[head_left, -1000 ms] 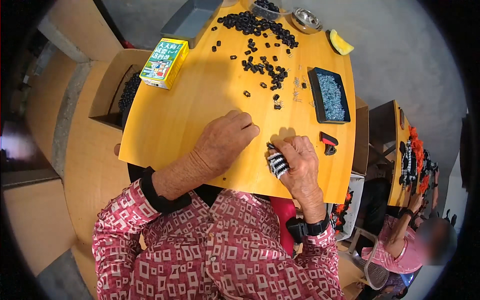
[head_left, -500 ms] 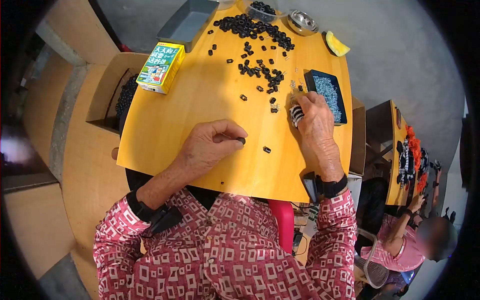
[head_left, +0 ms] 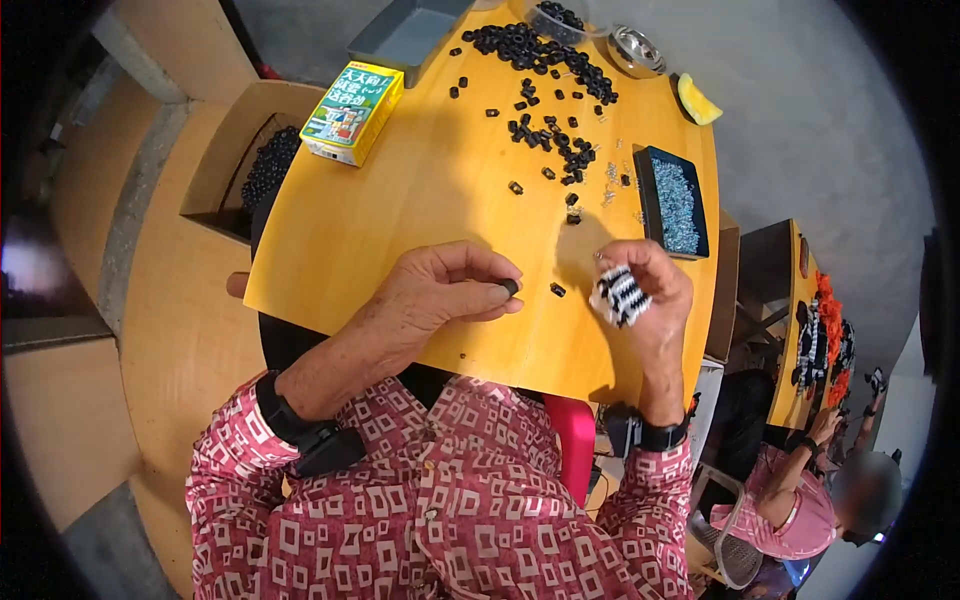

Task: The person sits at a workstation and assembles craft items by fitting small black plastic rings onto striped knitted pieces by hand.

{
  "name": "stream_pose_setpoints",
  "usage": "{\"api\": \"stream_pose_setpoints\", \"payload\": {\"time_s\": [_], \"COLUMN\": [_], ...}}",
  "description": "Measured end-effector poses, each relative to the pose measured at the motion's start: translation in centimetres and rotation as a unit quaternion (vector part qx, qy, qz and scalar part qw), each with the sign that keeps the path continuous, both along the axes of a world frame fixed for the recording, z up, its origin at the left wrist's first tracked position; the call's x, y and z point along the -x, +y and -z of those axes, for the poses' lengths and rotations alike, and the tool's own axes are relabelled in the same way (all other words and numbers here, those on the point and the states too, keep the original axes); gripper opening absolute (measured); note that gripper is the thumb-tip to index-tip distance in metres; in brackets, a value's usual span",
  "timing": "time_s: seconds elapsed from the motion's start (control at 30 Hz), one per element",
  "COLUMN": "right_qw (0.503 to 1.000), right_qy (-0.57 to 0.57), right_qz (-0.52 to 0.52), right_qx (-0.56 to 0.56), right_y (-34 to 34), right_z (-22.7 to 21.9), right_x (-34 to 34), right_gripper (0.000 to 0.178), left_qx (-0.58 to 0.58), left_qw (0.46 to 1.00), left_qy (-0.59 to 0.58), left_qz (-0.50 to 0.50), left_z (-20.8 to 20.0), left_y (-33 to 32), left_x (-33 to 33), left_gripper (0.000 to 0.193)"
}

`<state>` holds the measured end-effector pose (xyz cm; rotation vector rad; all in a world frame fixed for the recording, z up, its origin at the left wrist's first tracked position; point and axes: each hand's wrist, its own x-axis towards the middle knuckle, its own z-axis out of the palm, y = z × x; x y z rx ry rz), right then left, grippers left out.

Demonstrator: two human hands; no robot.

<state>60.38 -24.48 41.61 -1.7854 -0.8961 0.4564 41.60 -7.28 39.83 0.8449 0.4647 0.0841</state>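
My left hand [head_left: 440, 290] is closed in a pinch over the near part of the table, with a small round black part [head_left: 510, 287] between thumb and fingertips. To its right, my right hand [head_left: 655, 290] is raised above the tabletop, fingers bent round a black-and-white striped knit cloth [head_left: 622, 298]. A tiny shiny piece [head_left: 602, 256] shows at that hand's thumb and forefinger; its exact kind is too small to tell. Between the hands one small black part [head_left: 557, 289] lies on the wood. Beyond the right hand stands a black tray [head_left: 650, 205] of small silvery pieces [head_left: 677, 205].
Loose black parts [head_left: 550, 140] and a heap of black rings [head_left: 510, 45] cover the table's far middle. A clear tub [head_left: 590, 30], metal bowl [head_left: 635, 50], yellow wedge [head_left: 697, 101], grey bin [head_left: 405, 40] and yellow-green box [head_left: 352, 112] stand around. Another person [head_left: 790, 510] sits at far right.
My right hand has drawn back from beside the tray toward me, turning so the striped cloth faces up. My left hand still pinches the black part. The view has shifted slightly.
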Motion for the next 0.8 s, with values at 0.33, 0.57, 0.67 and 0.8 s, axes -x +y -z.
{"api": "stream_pose_setpoints", "payload": {"time_s": [0.33, 0.57, 0.67, 0.8], "right_qw": [0.994, 0.987, 0.989, 0.993], "right_qy": [-0.038, -0.09, -0.087, -0.02], "right_qz": [-0.073, -0.116, -0.102, -0.091], "right_qx": [-0.067, -0.06, -0.059, -0.072], "right_y": [-0.1, 0.5, 0.4, 0.1], "right_z": [-1.8, -2.3, -1.8, -1.3], "right_x": [5.8, 7.2, 7.5, 7.5], "right_gripper": [0.021, 0.023, 0.023, 0.021], "left_qx": [0.075, -0.027, -0.054, -0.042], "left_qw": [0.996, 0.997, 0.996, 0.995], "left_qy": [-0.036, -0.066, -0.071, -0.086], "left_qz": [0.013, 0.007, 0.018, 0.027], "left_z": [-0.1, 0.3, 0.0, 0.1], "left_y": [-1.4, -1.6, -1.6, -1.8], "left_x": [0.7, 1.3, 1.5, 1.8], "left_gripper": [0.021, 0.024, 0.025, 0.024]}}
